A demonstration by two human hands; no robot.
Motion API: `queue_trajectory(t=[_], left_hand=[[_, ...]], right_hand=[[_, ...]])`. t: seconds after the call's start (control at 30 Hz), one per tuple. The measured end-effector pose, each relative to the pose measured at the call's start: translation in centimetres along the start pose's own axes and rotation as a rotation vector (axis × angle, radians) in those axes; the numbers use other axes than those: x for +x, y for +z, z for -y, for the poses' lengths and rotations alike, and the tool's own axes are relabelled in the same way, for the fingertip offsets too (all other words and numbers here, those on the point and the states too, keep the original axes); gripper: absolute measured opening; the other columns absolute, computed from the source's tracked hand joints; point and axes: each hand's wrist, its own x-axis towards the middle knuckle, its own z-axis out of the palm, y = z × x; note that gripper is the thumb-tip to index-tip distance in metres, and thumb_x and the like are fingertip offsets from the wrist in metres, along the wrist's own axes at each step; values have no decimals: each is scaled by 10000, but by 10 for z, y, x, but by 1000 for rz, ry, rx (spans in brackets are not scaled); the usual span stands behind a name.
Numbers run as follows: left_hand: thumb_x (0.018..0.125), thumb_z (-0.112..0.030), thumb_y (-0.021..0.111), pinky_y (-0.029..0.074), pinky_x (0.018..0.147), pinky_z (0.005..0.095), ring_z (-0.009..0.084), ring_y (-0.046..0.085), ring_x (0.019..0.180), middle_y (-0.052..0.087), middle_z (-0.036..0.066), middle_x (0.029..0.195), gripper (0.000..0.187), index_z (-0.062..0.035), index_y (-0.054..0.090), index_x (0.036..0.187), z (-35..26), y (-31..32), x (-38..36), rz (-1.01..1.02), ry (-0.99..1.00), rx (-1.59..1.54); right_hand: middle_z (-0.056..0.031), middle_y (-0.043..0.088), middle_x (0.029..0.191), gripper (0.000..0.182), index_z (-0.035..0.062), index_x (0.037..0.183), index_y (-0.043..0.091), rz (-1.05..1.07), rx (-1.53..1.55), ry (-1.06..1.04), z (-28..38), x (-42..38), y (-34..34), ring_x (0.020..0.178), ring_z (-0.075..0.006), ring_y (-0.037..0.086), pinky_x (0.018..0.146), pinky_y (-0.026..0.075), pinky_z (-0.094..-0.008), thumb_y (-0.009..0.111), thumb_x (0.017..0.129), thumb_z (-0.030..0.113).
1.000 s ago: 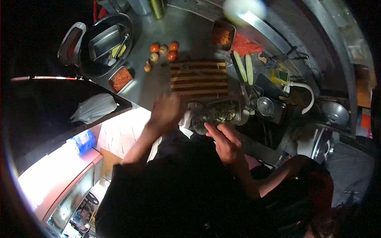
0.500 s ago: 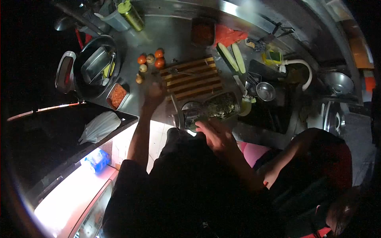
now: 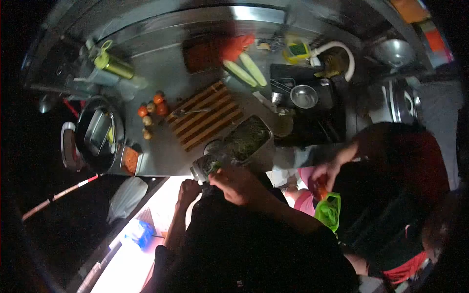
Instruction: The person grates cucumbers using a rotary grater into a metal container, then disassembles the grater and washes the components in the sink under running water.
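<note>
My left hand [image 3: 188,192] is closed beside the near left end of a metal device [image 3: 199,173] at the counter's front edge; what is inside its fingers is hidden. My right hand [image 3: 231,186] has its fingers pinched together at the device's top, against some green leafy bits [image 3: 214,167]. Just beyond it, a rectangular metal tray [image 3: 267,141] holds chopped greens [image 3: 245,139]. A striped wooden board [image 3: 207,117] lies behind the device, with a metal utensil [image 3: 190,112] across it.
Tomatoes and onions [image 3: 147,120] lie left of the board. A small tray of orange food [image 3: 130,160] and a large basin [image 3: 80,146] stand at left. Two pale long vegetables [image 3: 253,70] lie behind. At right, another person [image 3: 391,185] holds a green bag [image 3: 328,213].
My left hand has come down from beside the board to the device's near side. The view has turned and shifted. The other person's hands and a green bag now show.
</note>
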Motion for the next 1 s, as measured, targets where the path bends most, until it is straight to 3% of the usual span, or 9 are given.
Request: queue_trajectory(t=[0.03, 0.1, 0.17, 0.23, 0.33, 0.43, 0.73, 0.87, 1.0], left_hand=[[856, -212, 664, 580, 654, 449, 320, 725, 720, 722, 172, 774, 161, -96, 742, 776, 8, -1, 13, 11, -4, -34], [796, -264, 732, 574, 677, 461, 338, 731, 707, 711, 158, 691, 203, -64, 760, 780, 4, -19, 29, -129, -427, -700], [759, -262, 776, 566, 736, 483, 382, 734, 830, 730, 200, 801, 275, -29, 745, 901, 9, -20, 28, -104, -410, -613], [757, -260, 785, 559, 775, 491, 402, 720, 913, 731, 224, 891, 349, -20, 722, 1002, 16, 3, 29, -127, -500, -794], [776, -260, 774, 548, 822, 499, 424, 696, 1008, 722, 249, 1004, 425, -17, 688, 1112, 25, 25, 25, -178, -452, -942], [810, -263, 743, 550, 833, 502, 436, 690, 1012, 719, 256, 996, 372, -22, 691, 1089, 27, 20, 24, -178, -324, -756], [824, -309, 697, 547, 785, 538, 450, 694, 947, 711, 273, 919, 329, -28, 696, 995, 25, 9, 26, -33, -332, -500], [784, -309, 737, 558, 781, 525, 414, 718, 916, 720, 260, 884, 301, -49, 731, 936, 5, -26, 29, -61, -496, -662], [731, -287, 780, 566, 765, 481, 380, 732, 873, 734, 231, 867, 316, -5, 743, 870, 6, -23, 28, -30, -541, -582]], right_hand=[[-168, 652, 1066, 400, -3, 1255, 593, -22, -27, 1, 0, -1, 0, 994, -304, 671, 846, 567, -419, 667, 861, 4], [-167, 648, 1070, 353, -1, 1224, 612, -53, -68, 0, 3, -4, 7, 987, -303, 670, 826, 568, -406, 661, 876, 34], [-145, 633, 1040, 303, -1, 1175, 626, -66, -80, 24, 6, -8, 9, 977, -283, 662, 776, 567, -381, 651, 885, 81], [-133, 627, 1021, 304, 3, 1169, 626, -98, -59, 18, 10, -6, 2, 975, -269, 658, 757, 566, -371, 652, 882, 100], [-108, 632, 1007, 282, 18, 1157, 630, -148, -84, 3, 9, -9, 6, 960, -252, 661, 766, 558, -354, 642, 890, 107], [-114, 640, 1012, 271, 13, 1142, 631, -191, -92, -7, 8, -11, 7, 953, -260, 666, 771, 559, -364, 648, 888, 107], [-142, 642, 986, 275, -10, 1135, 637, -150, 17, 41, 6, -11, 12, 925, -291, 664, 762, 564, -390, 662, 876, 80], [-153, 640, 983, 279, -25, 1141, 642, -138, 32, 45, 8, -8, 8, 917, -305, 663, 757, 564, -398, 653, 869, 35], [-167, 644, 997, 301, -32, 1154, 645, -138, 32, 51, 9, -6, 8, 920, -320, 664, 752, 565, -411, 646, 854, 2]])
